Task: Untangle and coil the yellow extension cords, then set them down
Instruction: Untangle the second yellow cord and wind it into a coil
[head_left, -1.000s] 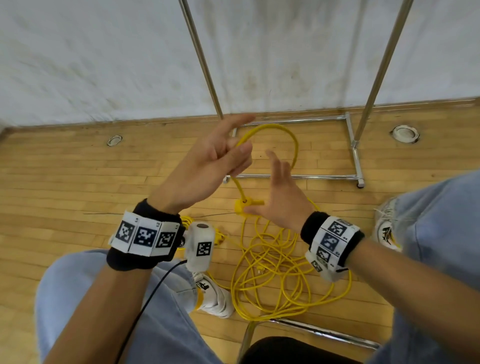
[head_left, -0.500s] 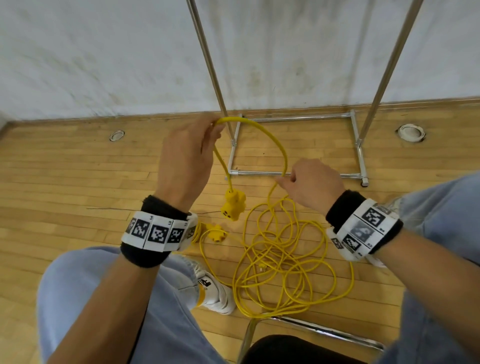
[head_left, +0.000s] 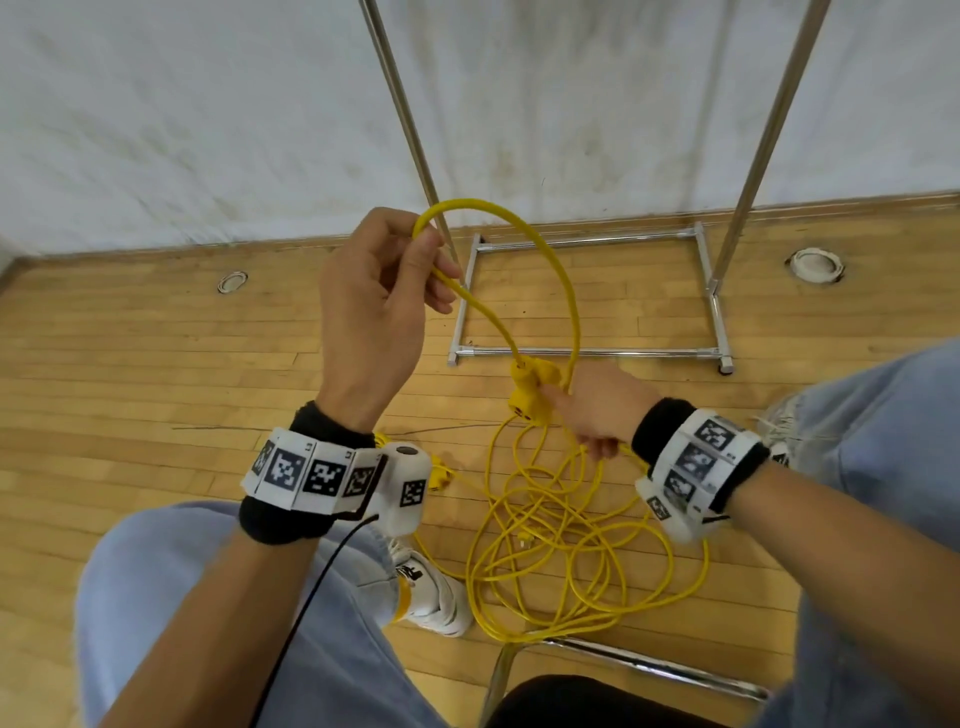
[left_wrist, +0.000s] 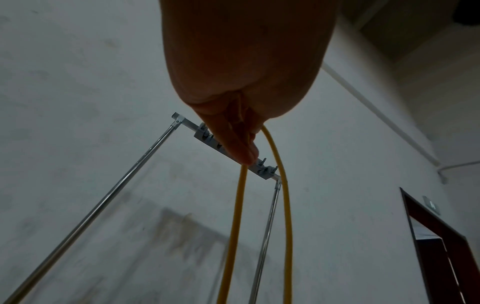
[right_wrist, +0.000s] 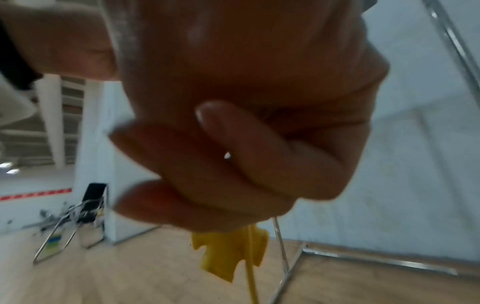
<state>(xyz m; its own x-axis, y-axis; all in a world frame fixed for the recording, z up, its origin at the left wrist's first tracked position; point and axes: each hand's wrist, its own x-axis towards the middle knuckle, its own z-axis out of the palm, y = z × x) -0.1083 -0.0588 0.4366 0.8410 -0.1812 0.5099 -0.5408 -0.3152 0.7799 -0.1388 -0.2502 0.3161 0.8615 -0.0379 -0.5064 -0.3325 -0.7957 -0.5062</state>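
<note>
A yellow extension cord (head_left: 566, 291) arches in a loop between my hands. My left hand (head_left: 384, 291) is raised and pinches the top of the loop; in the left wrist view two strands of the yellow cord (left_wrist: 287, 216) hang from its fingers (left_wrist: 233, 135). A yellow socket end (head_left: 530, 389) dangles from one strand beside my right hand (head_left: 597, 405), which is lower and grips the other strand in a fist. The right wrist view shows the curled fingers (right_wrist: 207, 164) with the socket end (right_wrist: 231, 255) just beyond them. The rest of the cord lies as a tangled pile (head_left: 571, 540) on the floor.
A chrome garment rack (head_left: 711, 291) stands on the wooden floor against the white wall behind the cord. My knees in jeans and a white sneaker (head_left: 431, 592) flank the pile. A chair's chrome frame (head_left: 623, 660) runs below it. Another yellow plug (head_left: 439, 475) lies by my left wrist.
My left hand closed on the loop and rose. My right hand went from open fingers to a fist on the cord and slid down, beside the socket end.
</note>
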